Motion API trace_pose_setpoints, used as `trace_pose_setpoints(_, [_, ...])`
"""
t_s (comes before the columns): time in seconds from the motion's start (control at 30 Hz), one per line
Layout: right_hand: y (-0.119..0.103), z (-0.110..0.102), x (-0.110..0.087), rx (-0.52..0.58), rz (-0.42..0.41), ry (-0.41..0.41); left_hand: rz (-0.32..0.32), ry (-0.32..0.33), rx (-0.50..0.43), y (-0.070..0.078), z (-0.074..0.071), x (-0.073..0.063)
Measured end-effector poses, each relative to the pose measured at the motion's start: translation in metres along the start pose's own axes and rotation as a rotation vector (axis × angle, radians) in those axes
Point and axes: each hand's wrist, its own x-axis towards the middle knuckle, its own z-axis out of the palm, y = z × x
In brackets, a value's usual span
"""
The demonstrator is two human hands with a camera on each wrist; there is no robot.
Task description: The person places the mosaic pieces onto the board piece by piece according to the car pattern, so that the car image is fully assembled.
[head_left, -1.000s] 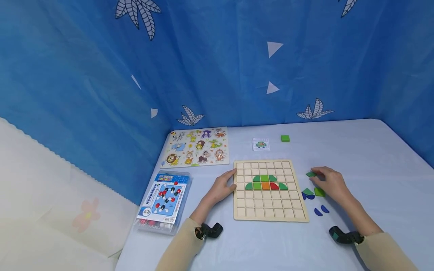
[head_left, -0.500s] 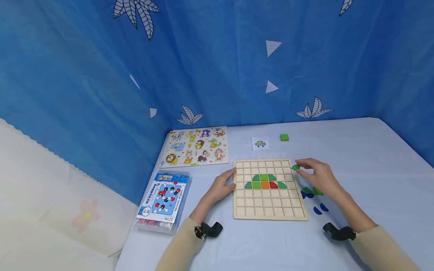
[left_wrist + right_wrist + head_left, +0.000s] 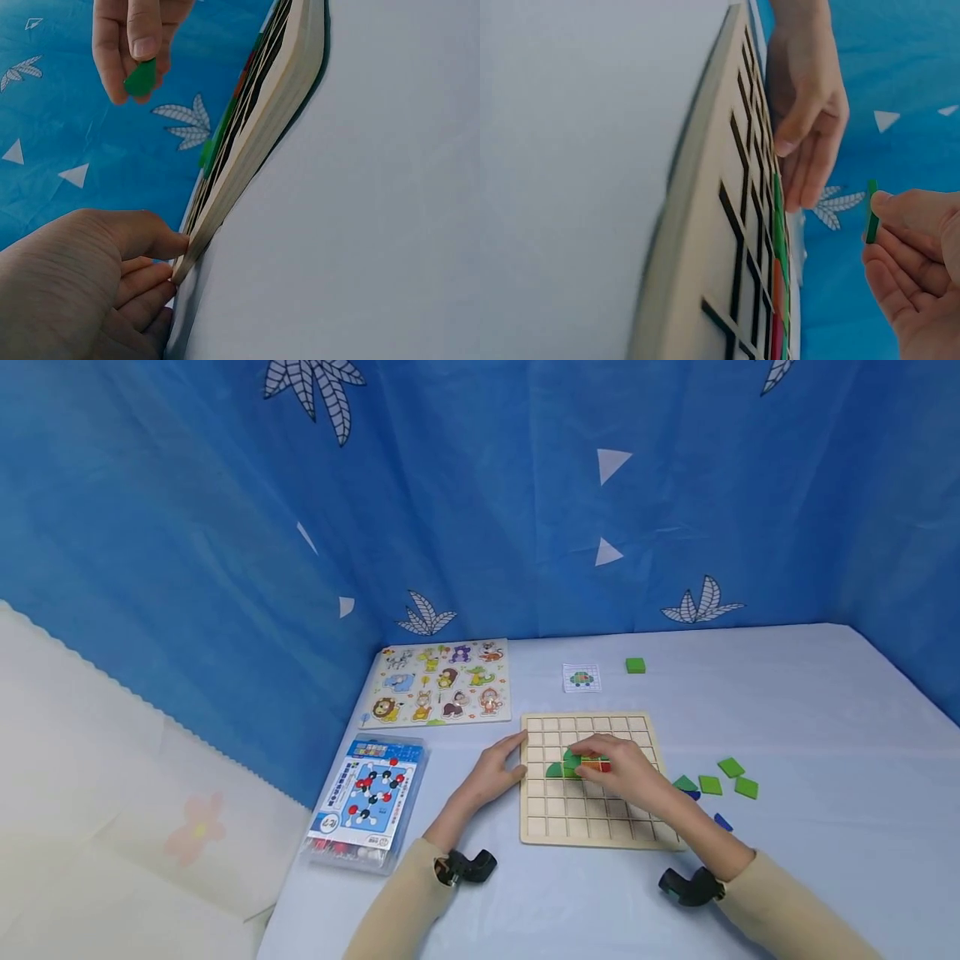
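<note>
A square wooden grid board (image 3: 551, 822) lies on the table in the head view. My left hand (image 3: 491, 772) rests at its left edge, thumb and fingertips touching the rim with fingers fairly straight. My right hand (image 3: 626, 770) is over the middle of the board. Between thumb and fingers it pinches a small green tile (image 3: 872, 214), held off the board in both wrist views. Green tiles (image 3: 555, 770) and a red tile (image 3: 604, 766) sit in the grid cells, partly hidden by the right hand.
Right of the board lie several loose green squares (image 3: 710, 785), a dark green tile (image 3: 685, 783) and blue pieces (image 3: 722, 822). Behind it are a pattern card (image 3: 582, 677) and a green block (image 3: 635, 665). An animal puzzle (image 3: 408, 703) and a boxed molecule kit (image 3: 360, 802) stand left.
My right hand has carried the green tile from the loose pieces leftward to over the board's middle. Green squares at the right now show uncovered. The left hand stays at the rim.
</note>
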Motion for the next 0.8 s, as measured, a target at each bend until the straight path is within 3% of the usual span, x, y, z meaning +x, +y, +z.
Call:
trace_pose_setpoints(0.2, [0.009, -0.005, 0.000, -0.068, 0.021, 0.044, -0.006, -0.005, -0.007, -0.001, 0.002, 0.000])
trace_pose_setpoints(0.43, [0.063, -0.049, -0.015, -0.197, 0.143, 0.181, -0.006, -0.004, 0.006, -0.002, 0.000, 0.002])
trace_pose_setpoints(0.63, [0.099, -0.072, -0.038, -0.225, 0.309, 0.129, -0.002, -0.001, 0.000, -0.002, 0.000, 0.001])
trace_pose_setpoints(0.8, [0.113, -0.073, -0.044, -0.251, 0.338, 0.107, -0.005, -0.003, -0.003, -0.001, 0.001, 0.002])
